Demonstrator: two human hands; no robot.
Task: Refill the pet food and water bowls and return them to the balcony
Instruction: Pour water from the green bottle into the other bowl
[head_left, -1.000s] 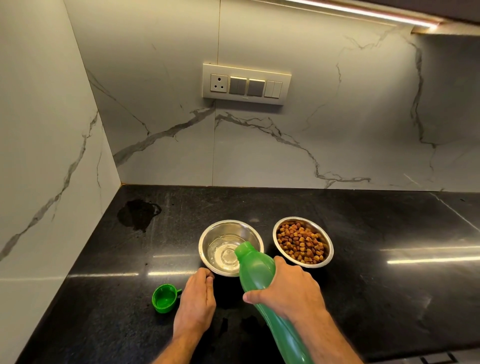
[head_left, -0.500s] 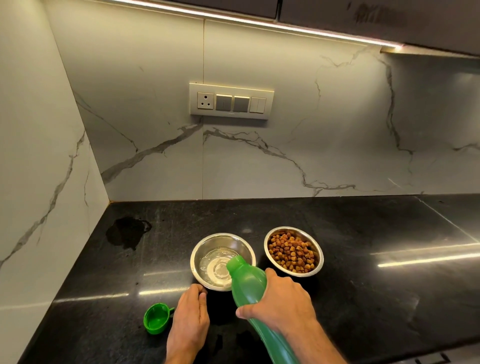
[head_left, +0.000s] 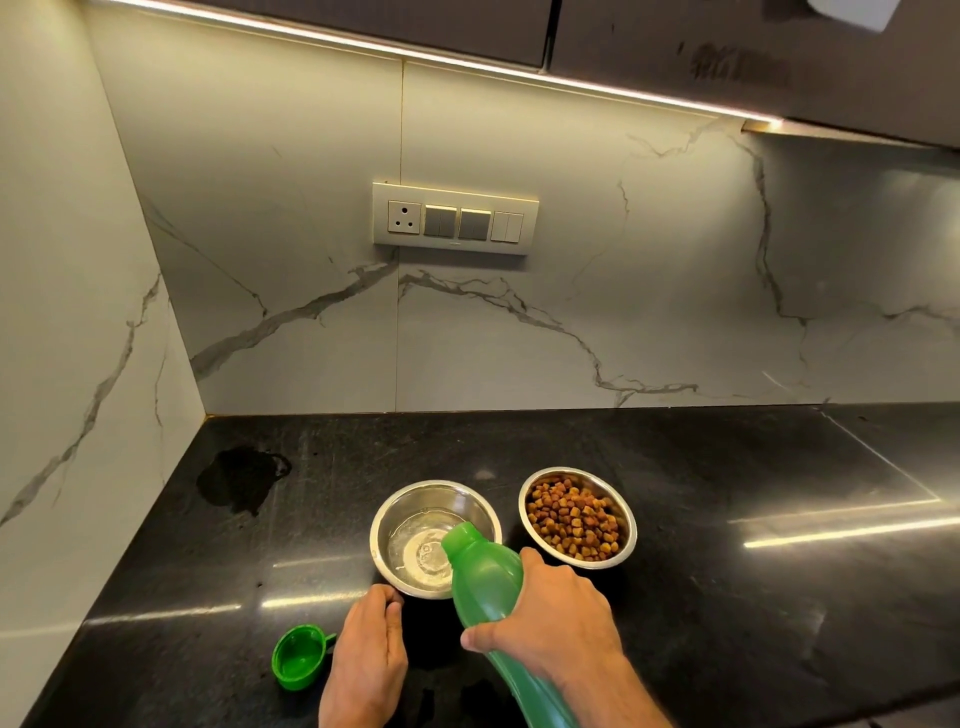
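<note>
Water pooling in our round steel water bowl (head_left: 435, 538) comes from the tilted green plastic bottle (head_left: 483, 577) gripped in our right hand (head_left: 550, 621); our relaxed left hand (head_left: 371, 654) touches the rim. Tipping further could splash the black table (head_left: 727, 519) or the kibble-filled steel bowl (head_left: 576, 517) just beside.

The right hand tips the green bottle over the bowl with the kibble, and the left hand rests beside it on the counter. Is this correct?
Not quite. The head view shows the right hand tipping the green bottle over the water bowl, not the kibble bowl. The left hand does rest beside it on the counter.
</note>
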